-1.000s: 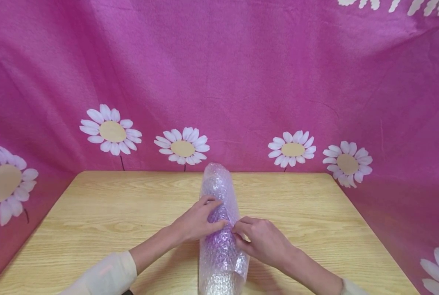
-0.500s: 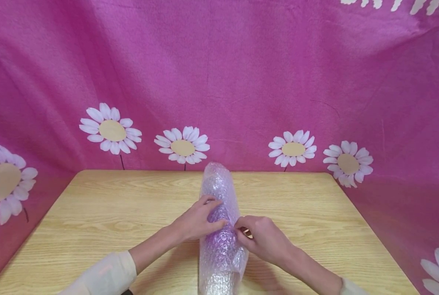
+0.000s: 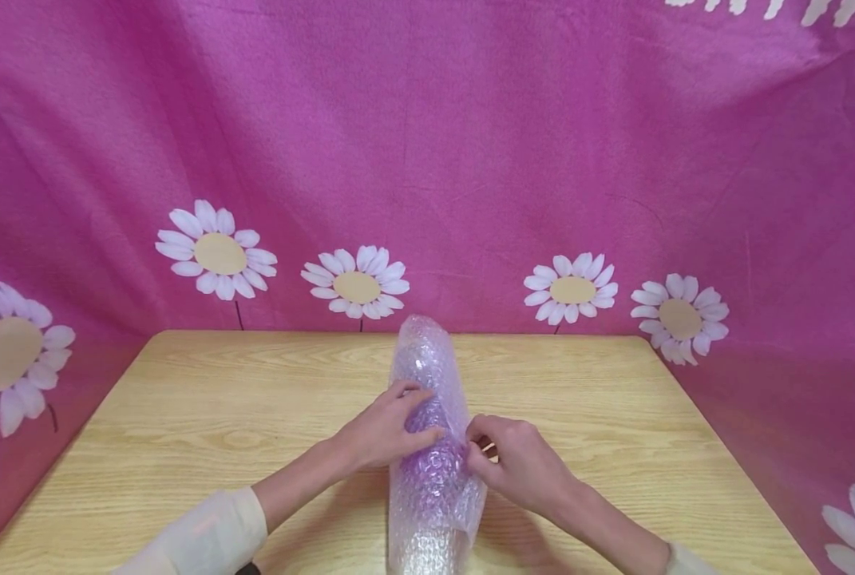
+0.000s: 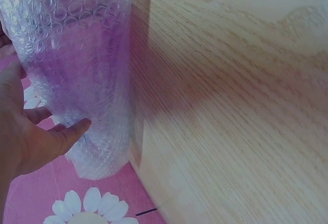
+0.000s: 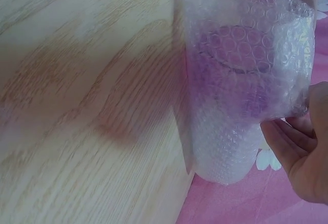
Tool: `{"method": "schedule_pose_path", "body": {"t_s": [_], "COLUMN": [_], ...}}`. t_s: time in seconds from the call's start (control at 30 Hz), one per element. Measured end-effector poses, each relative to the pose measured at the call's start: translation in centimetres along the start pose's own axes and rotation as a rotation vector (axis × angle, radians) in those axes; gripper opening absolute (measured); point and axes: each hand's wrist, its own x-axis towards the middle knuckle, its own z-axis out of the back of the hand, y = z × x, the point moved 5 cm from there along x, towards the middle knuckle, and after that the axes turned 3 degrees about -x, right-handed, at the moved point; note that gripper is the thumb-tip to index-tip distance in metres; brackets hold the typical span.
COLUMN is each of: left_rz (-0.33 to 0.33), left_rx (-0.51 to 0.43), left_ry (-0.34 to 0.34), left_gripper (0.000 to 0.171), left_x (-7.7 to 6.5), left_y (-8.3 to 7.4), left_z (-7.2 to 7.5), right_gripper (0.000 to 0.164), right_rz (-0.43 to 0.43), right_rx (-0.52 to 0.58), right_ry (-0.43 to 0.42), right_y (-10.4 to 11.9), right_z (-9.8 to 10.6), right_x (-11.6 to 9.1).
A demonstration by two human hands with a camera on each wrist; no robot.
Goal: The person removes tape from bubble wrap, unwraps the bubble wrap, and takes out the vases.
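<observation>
A long bundle of clear bubble wrap lies on the table, pointing away from me, with a purple object showing through its layers. What that object is cannot be made out. My left hand rests on top of the bundle from the left, thumb and fingers spread apart. The left wrist view shows the same hand touching the wrap. On the other side, my right hand pinches the loose edge of the bubble wrap between thumb and fingers. In the right wrist view, that hand holds the edge's corner.
The wood-grain table extends to both sides of the bundle. A pink cloth with printed daisies hangs behind it and along the sides. The bundle's far end reaches the table's back edge.
My right hand has shifted slightly right, drawing the pinched bubble wrap edge with it. The left hand has stayed in place on the bundle.
</observation>
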Motion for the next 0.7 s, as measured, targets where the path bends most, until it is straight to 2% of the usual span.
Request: {"method": "schedule_pose_path", "body": {"t_s": [0.3,0.7], "left_rz": [0.011,0.016], "left_rx": [-0.003,0.003], "left_ry": [-0.005,-0.008], "left_gripper": [0.065,0.063], "left_x": [0.1,0.1], "left_y": [0.1,0.1], "left_z": [-0.1,-0.2], "right_gripper": [0.019,0.019], "right_rz": [-0.064,-0.142], "right_rx": [-0.059,-0.097], "right_ry": [-0.052,-0.054], "right_y": [-0.9,-2.1], "right_z": [0.9,1.6], "right_x": [-0.6,-1.6]}}
